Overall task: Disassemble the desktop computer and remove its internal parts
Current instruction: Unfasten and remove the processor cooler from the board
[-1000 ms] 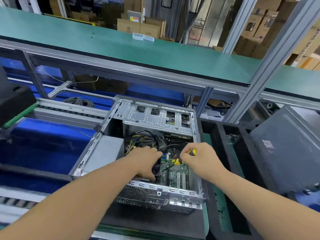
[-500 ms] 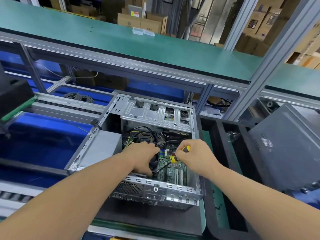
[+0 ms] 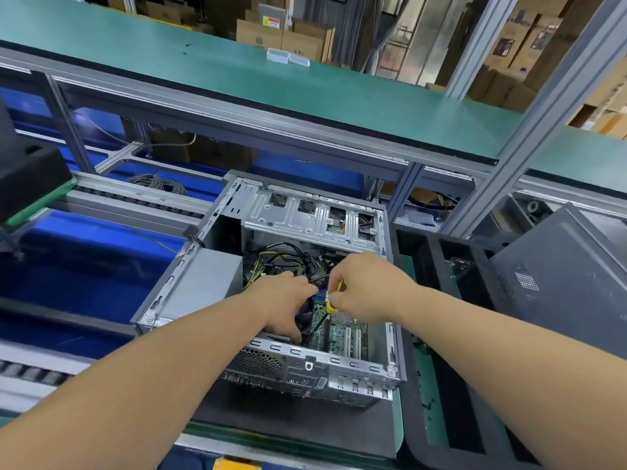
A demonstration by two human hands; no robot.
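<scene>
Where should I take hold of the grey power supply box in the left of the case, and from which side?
Grip the power supply box across its flat top, coming straight down through the open side of the computer case. Its outer side sits against the case wall; the inner edge by the cable bundle looks reachable. The left hand and right hand, holding the screwdriver, work beside it.

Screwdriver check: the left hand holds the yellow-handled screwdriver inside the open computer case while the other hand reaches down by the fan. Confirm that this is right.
Not quite: the head view shows the right hand gripping the yellow-handled screwdriver, its shaft angled down toward the board. The left hand is the one reaching down by the fan. Both are inside the open computer case, as stated.
</scene>
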